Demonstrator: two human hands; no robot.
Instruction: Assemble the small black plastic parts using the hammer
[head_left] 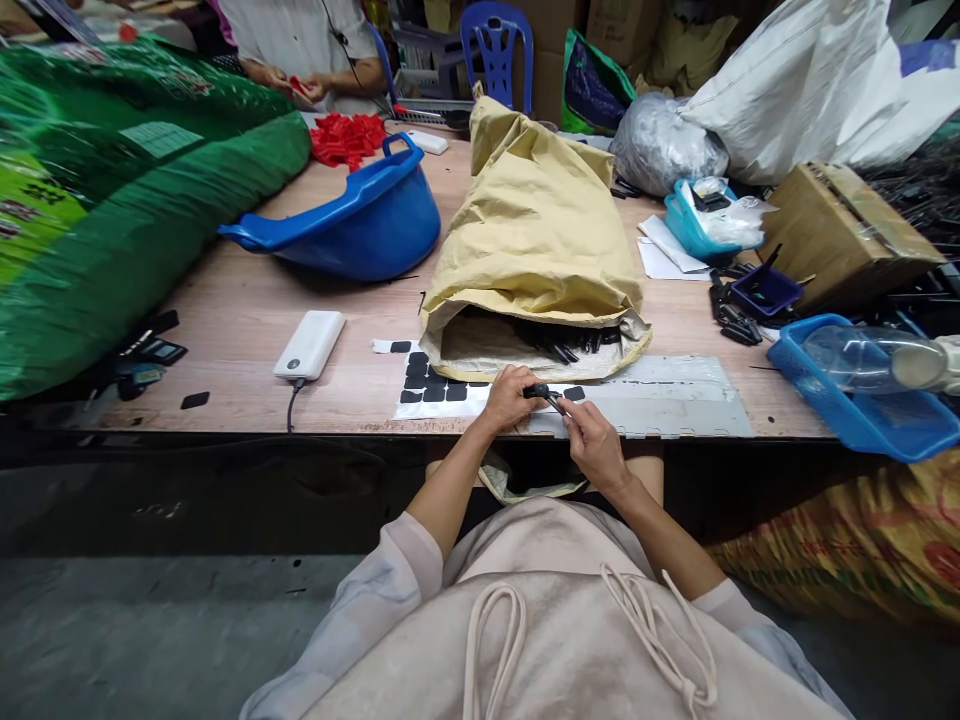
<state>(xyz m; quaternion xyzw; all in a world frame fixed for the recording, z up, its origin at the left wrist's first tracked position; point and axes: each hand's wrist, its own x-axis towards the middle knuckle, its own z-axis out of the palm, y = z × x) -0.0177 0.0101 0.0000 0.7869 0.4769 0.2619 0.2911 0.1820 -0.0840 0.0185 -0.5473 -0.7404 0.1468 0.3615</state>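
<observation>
Sack [202,190], green and bulging, fills the left of your bench [225,345], then white power bank [311,345] and blue basin [375,225]. Your left hand [511,398] grips a slim black piece [535,390] in closed fingers before an open yellow sack [540,240]; your right hand [598,447] pinches its other end. Far right, a blue tray [896,428].

Spreads as a wood-grain table [232,330]; bears a green sack [172,190], red pieces [349,138], a blue tub [367,230], a white device [311,343], a yellow sack [540,220], a sheet of black squares [435,393].
</observation>
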